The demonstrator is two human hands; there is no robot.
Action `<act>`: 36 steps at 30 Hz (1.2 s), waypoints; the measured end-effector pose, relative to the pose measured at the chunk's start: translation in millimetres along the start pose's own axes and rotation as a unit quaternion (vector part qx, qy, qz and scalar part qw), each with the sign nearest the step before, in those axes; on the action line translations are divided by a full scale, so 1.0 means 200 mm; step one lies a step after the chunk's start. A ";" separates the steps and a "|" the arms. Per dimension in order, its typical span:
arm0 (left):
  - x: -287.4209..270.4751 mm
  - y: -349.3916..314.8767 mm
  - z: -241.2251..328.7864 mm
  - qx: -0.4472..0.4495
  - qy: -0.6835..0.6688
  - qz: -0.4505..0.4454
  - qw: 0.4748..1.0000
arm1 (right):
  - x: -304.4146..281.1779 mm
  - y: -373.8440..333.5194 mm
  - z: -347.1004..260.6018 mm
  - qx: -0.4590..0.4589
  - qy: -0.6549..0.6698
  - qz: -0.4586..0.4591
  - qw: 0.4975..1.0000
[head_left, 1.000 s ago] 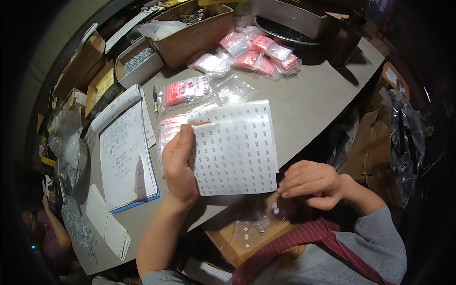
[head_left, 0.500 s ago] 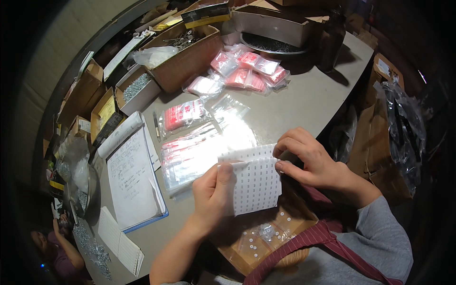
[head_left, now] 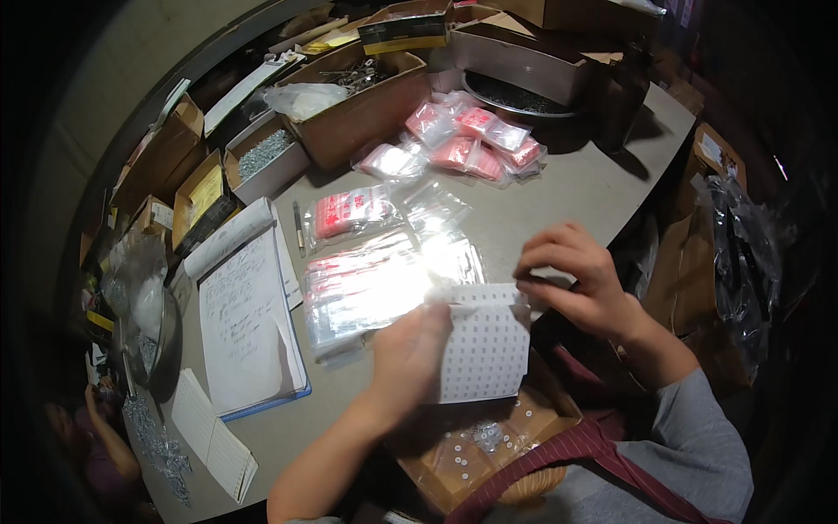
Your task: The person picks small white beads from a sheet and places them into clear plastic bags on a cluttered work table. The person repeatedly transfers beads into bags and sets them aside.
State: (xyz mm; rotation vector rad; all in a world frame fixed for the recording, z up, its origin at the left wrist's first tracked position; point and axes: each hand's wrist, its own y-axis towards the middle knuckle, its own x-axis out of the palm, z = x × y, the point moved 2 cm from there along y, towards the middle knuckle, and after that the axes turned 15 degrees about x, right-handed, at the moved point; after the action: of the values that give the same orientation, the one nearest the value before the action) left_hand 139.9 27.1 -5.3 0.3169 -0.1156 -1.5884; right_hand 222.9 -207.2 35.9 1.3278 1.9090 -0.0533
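Note:
A white sheet of small round stickers [head_left: 485,342] is held over my lap at the table's near edge. My left hand [head_left: 410,349] grips its left side, thumb on top. My right hand [head_left: 572,278] pinches the sheet's upper right corner with curled fingers. Under the sheet, a brown cardboard box [head_left: 467,454] on my lap holds clear bags with small white round pieces. A pile of clear zip bags with red tops [head_left: 375,284] lies on the table just beyond my hands.
An open notepad [head_left: 240,319] and a pen [head_left: 299,227] lie left. More red-topped bags [head_left: 476,144] sit further back. Cardboard boxes [head_left: 367,96] of metal parts line the far edge. A metal bowl [head_left: 161,336] stands at left. Another person [head_left: 92,437] is at lower left.
The sticker sheet came down from flat on the table toward my lap and now looks narrower. My right hand rose from the lap box to pinch the sheet's upper right corner.

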 end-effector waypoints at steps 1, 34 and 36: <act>-0.01 -0.01 -0.01 0.054 0.073 -0.034 0.995 | 0.00 0.07 -0.02 -0.008 -0.018 -0.020 1.000; 0.04 -0.05 0.05 0.260 0.138 -0.115 0.949 | 0.26 0.29 0.32 0.015 -0.136 -0.004 0.991; 0.04 -0.05 0.04 0.261 0.130 -0.108 0.950 | 0.21 0.34 0.35 0.056 -0.158 -0.040 0.985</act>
State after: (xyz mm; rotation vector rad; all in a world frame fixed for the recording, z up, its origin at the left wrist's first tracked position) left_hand 127.8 19.1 -1.4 0.9776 -0.3074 -1.6984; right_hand 311.9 -174.9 -11.6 1.2326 1.7053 -0.3941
